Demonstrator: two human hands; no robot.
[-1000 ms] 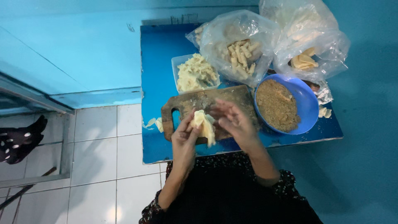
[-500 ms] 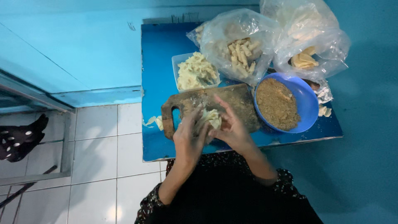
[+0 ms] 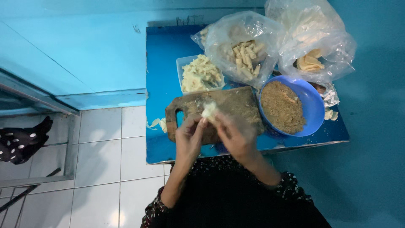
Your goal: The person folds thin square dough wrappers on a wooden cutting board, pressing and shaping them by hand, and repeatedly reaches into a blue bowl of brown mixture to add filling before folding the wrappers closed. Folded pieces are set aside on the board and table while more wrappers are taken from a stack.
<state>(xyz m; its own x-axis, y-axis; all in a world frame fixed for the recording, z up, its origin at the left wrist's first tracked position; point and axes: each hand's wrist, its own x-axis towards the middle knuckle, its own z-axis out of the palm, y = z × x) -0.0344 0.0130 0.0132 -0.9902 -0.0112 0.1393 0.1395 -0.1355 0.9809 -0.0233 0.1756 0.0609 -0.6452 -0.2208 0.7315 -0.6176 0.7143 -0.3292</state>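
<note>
Both hands meet over the near edge of the board (image 3: pixel 219 110), and between their fingertips they pinch one small pale piece of dough (image 3: pixel 209 110). The left hand (image 3: pixel 188 141) closes its thumb and first fingers on the near-left side of the piece; the right hand (image 3: pixel 233 137) closes on its near-right side, a little blurred, so both are grasping the same piece and nothing else. The piece is lifted slightly above the wood, I think, but I cannot tell if its bottom touches the board. The step in hand seems to be the shaping or folding of this piece between the fingers. The next move probably calls for a soft, even pressure, because such a piece can tear or open if one side is pulled harder. Just left of the grip, on the blue table (image 3: pixel 162 63), lie some pale scraps (image 3: pixel 158 123). To the right of the grip, near it, stands a blue bowl (image 3: pixel 314 105) with brown crumbs. Beyond the grip, behind the board, is a clear tub (image 3: pixel 180 71) full of pale pieces. Farther still, a plastic bag (image 3: pixel 242 46) holds stick-shaped pieces, and at the far right a second bag (image 3: pixel 314 46) holds flat yellowish ones.
</note>
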